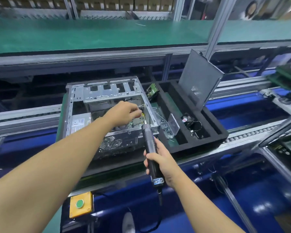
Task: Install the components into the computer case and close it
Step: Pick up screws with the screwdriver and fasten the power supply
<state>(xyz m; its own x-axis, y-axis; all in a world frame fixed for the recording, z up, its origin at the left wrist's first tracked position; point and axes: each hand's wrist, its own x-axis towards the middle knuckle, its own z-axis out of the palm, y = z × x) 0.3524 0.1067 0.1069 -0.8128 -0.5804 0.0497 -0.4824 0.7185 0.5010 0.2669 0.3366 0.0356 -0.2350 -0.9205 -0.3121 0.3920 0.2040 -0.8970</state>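
An open metal computer case (77,98) lies on its side on the conveyor, its motherboard (137,121) showing inside. My left hand (124,111) reaches into the case above the motherboard, fingers curled as if pinching something small; what it pinches is hidden. My right hand (160,158) grips a black electric screwdriver (149,145), whose tip points down at the case's right edge. The dark side panel (198,78) leans upright in a black foam tray (200,145) to the right.
The foam tray holds a small fan with wires (188,120), a clear plastic bag of parts (170,128) and a drive (151,92). A yellow box with a green button (80,204) sits at the near edge. Another case (286,143) is at the right.
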